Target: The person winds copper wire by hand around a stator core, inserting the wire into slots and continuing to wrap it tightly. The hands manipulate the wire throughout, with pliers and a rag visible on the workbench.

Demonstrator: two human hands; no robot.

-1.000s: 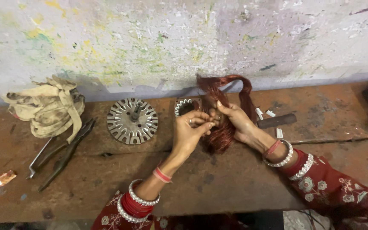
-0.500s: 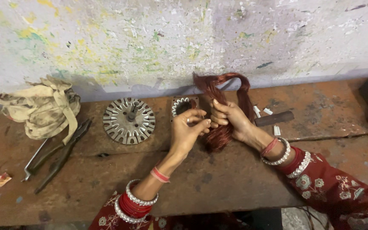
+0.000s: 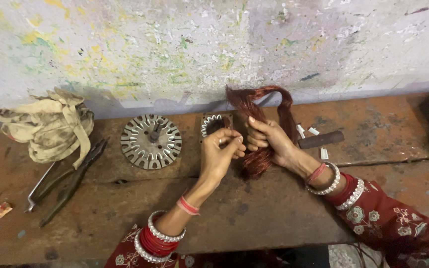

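A looped bundle of reddish copper wire (image 3: pixel 274 106) rises at the middle of a worn wooden bench (image 3: pixel 254 218). My right hand (image 3: pixel 269 141) is closed around the bundle's lower part. My left hand (image 3: pixel 222 154) pinches strands of the same wire beside it, fingers pressed together. Just behind my left hand lies a small metal stator core (image 3: pixel 212 124) with slotted teeth, partly hidden by the fingers.
A round slotted metal disc (image 3: pixel 151 141) with a centre post lies left of the hands. Farther left are pliers (image 3: pixel 73 181), another thin metal tool, and a crumpled dirty cloth (image 3: pixel 50 126). A dark short rod (image 3: pixel 321 140) and small white bits lie right. A paint-flecked wall stands behind.
Both hands stay on the wire bundle with only small finger shifts. The view has drifted slightly, so bench items sit a little differently in frame.
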